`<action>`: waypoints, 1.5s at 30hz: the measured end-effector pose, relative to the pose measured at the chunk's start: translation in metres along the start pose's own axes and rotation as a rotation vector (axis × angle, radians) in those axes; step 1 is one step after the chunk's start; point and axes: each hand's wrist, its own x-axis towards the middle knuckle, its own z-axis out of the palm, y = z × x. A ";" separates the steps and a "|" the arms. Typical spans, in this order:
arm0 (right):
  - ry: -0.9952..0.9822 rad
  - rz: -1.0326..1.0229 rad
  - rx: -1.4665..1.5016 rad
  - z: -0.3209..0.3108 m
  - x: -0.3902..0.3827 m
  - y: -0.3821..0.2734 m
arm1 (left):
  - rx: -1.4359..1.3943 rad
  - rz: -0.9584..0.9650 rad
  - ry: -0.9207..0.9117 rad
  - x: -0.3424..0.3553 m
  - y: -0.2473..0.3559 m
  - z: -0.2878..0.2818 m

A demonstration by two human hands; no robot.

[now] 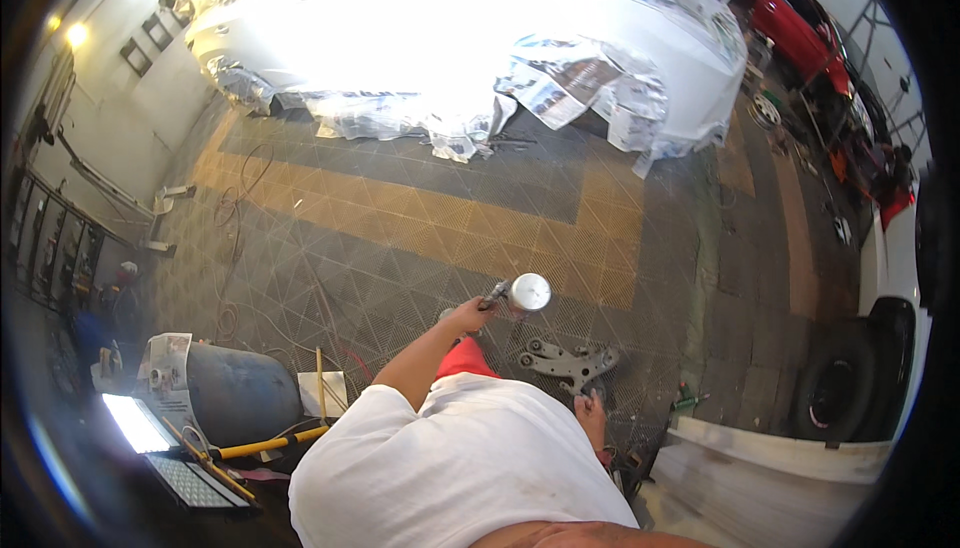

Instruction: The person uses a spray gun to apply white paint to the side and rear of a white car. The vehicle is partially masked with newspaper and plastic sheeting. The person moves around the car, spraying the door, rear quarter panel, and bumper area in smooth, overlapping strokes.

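Grey metal spray gun (493, 296) with round white cup (531, 292), one: gripped in the person's left hand (470, 315), fingers curled around its near end. Cup sits just right of the hand, slightly farther forward. Long axis: left to right, angling slightly away, cup outermost; nozzle direction cannot be told. Patterned floor (400, 278) below.

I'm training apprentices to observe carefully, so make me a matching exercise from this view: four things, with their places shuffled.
Things
1. Grey metal tool with a round white-topped cup
2. Large blue-grey cylindrical tank
3. Grey metal triangular part with holes
4. Red car body

Places
A. Upper right
B. Held in the left hand
C. Lower left, beside a lit rectangular lamp
D. On the grid-patterned floor, low, right of centre

Pairs: 1-B, 2-C, 3-D, 4-A
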 end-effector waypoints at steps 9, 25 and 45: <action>-0.562 -0.372 -0.015 0.247 0.143 -0.286 | -0.101 0.032 -0.230 0.021 0.126 -0.225; -0.337 -0.498 0.318 0.663 0.241 -0.555 | -0.827 -0.029 0.230 0.036 0.038 -0.550; -0.822 -0.487 0.355 1.055 0.284 -0.837 | -1.555 0.209 0.461 0.126 -0.117 -0.894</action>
